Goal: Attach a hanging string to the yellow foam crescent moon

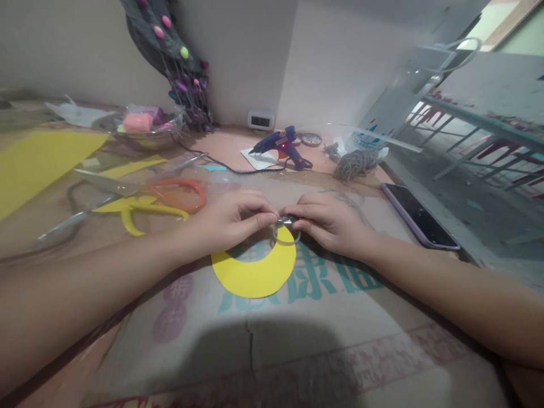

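1. A printed cardboard sheet (204, 362) covers the lower centre of the frame, under both forearms.
2. Orange-handled scissors (178, 192) lie left of centre, near the left hand.
3. The left hand (236, 218) and the right hand (327, 224) meet in the middle of the frame. On each, thumb and forefinger are closed in a small pinch, apparently on opposite ends of one shiny piece.
4. A curved yellow paper piece (255, 279) lies on the cardboard, just below the fingertips. I judge it light and flexible, easy to crease; its wide lower edge seems the best place to take it.
5. A pale grey loop (289, 242) hangs below the pinch, in front of the paper's right end. It looks light; its material I cannot tell.
6. The shiny piece (287, 220) is between the fingertips, mostly hidden. Probably it is stiff and slippery, so its ends are suitable for holding.
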Motion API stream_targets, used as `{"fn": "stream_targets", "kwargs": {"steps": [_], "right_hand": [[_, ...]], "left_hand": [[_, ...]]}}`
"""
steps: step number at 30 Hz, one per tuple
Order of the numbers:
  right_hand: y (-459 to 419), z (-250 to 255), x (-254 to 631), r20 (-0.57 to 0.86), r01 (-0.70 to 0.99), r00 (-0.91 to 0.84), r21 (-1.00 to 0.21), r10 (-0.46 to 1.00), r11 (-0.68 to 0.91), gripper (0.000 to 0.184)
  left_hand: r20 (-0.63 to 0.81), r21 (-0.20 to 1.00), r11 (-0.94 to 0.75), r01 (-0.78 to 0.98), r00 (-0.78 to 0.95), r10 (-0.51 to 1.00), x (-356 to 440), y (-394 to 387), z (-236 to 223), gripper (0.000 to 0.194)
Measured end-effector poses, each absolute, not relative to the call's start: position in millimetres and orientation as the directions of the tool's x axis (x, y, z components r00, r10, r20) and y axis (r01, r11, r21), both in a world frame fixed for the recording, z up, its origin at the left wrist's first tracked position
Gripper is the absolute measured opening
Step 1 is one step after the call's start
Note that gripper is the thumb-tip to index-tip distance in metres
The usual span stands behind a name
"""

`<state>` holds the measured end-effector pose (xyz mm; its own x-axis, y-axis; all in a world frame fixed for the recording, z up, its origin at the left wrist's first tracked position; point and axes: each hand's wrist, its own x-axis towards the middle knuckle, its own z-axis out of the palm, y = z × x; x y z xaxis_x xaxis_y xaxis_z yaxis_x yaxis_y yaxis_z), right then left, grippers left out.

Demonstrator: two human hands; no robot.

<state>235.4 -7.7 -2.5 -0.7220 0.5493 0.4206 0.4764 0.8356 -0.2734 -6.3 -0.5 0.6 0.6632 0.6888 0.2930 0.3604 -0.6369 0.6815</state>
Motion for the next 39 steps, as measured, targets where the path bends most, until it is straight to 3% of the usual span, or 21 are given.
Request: {"fn": "stream_targets", "kwargs": {"steps": [22, 39], "right_hand": [[-10.0, 0.6, 234.1, 0.413, 0.507, -0.697, -0.294, 0.586, 0.810, 0.031], [-7.6, -3.5, 235.2, 0.445, 0.438, -0.729, -0.282, 0.521, 0.854, 0.027]], "left_hand": [[0.307, 0.678, -0.642, 0.357, 0.656, 0.689, -7.2, 0.6, 0.9, 0.026], [0.320, 0.657, -0.658, 0.367, 0.655, 0.685, -5.6, 0.0, 0.8, 0.025]]}}
